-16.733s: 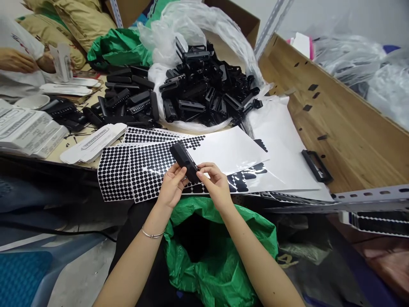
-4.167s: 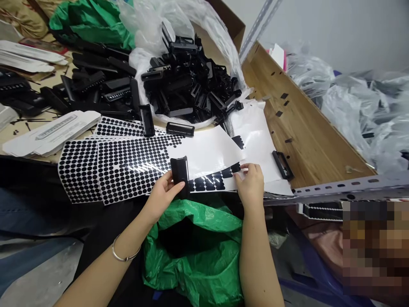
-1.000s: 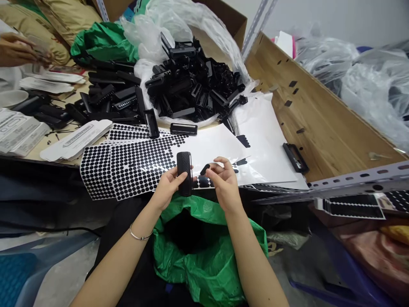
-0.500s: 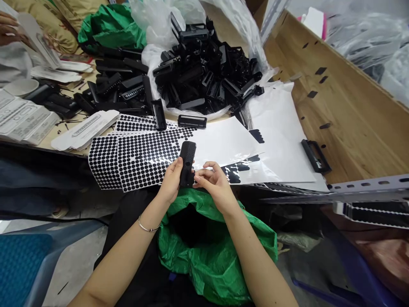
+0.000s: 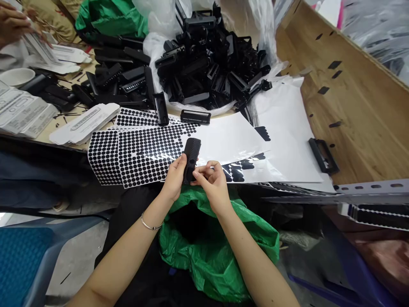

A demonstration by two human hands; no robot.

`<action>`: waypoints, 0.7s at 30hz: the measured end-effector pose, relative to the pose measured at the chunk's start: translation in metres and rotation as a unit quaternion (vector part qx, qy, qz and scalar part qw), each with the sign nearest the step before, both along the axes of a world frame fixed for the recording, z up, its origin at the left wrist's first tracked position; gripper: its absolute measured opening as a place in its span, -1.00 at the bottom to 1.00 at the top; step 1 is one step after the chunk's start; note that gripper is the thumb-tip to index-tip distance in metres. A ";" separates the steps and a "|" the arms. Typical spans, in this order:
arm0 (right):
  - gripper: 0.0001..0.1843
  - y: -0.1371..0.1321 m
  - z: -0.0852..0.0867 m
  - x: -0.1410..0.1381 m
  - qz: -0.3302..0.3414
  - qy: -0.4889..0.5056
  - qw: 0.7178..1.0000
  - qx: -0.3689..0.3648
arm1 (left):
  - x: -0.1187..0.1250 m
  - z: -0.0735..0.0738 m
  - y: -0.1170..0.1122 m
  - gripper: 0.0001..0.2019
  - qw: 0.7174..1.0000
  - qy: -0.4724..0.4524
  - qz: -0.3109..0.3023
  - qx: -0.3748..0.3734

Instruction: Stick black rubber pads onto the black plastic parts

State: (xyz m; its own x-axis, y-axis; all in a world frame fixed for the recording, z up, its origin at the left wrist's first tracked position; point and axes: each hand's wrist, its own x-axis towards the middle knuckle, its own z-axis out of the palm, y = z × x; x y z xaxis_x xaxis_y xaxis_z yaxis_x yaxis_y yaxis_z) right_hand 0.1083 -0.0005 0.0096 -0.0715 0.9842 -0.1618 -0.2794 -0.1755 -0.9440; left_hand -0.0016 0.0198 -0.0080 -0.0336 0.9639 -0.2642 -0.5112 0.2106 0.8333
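My left hand (image 5: pixel 175 177) is closed round a slim black plastic piece (image 5: pixel 192 151) with a ribbed, carbon-like face, held upright and slightly tilted over the table edge. My right hand (image 5: pixel 212 179) has its thumb and fingers pinched together against the piece's lower right side; anything between those fingertips is too small to make out. Just behind the hands lie sheets of round black stickers (image 5: pixel 143 157), with bare backing at the right end. A sheet of larger black stickers (image 5: pixel 238 170) lies partly under it. Below my hands a green sack (image 5: pixel 220 260) gapes open.
Black plastic parts (image 5: pixel 204 64) are heaped in a clear bag behind the sheets, with more piled to the left. Flat white cartons (image 5: pixel 86 123) lie at left. A wooden board (image 5: pixel 351 98) rises at right. Another person's hand (image 5: pixel 14 25) holds cartons at upper left.
The view has shifted slightly. My right thumb has come onto the lower part of the black piece, where the fingertips were beside its edge before. The other person's hand has moved on the cartons.
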 end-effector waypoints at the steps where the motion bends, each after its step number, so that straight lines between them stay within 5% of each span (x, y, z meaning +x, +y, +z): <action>1: -0.55 0.000 0.000 0.000 -0.001 -0.002 1.000 0.001 | 0.000 0.000 0.000 -0.49 1.000 0.000 -0.001 0.000; 21: -0.58 -0.001 0.000 -0.001 -0.006 0.007 1.000 0.030 | 0.002 0.001 0.000 -0.48 1.000 -0.009 0.001 -0.002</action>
